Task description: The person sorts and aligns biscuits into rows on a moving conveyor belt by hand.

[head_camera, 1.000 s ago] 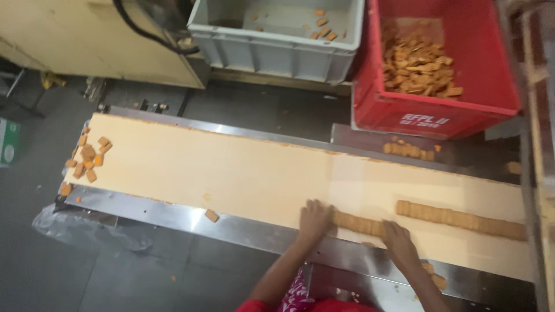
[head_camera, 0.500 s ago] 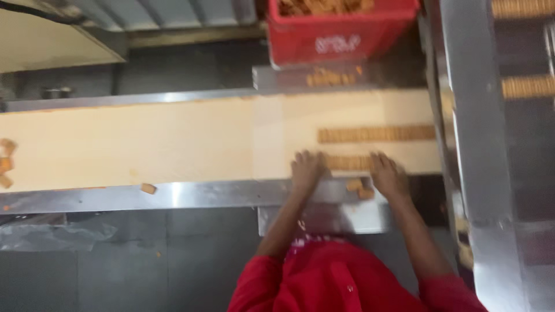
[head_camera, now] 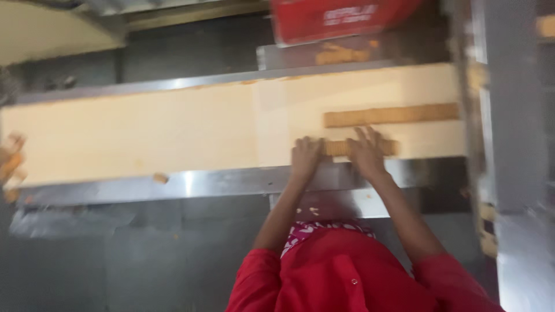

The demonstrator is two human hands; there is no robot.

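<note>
A person in a red top leans over a cream conveyor belt (head_camera: 144, 138). Both hands press in on a short row of biscuits (head_camera: 341, 148) at the belt's near edge: the left hand (head_camera: 306, 157) caps one end, and the right hand (head_camera: 365, 153) lies spread over the other part, fingers splayed. The row is gathered but not lifted, so it seems midway through being collected. Its long axis runs left to right along the belt. A longer biscuit row (head_camera: 392, 114) lies parallel just beyond, untouched. A red crate (head_camera: 347, 17) sits past the belt.

Biscuit row (head_camera: 358, 148) between hands, on belt (head_camera: 173, 133)
</note>
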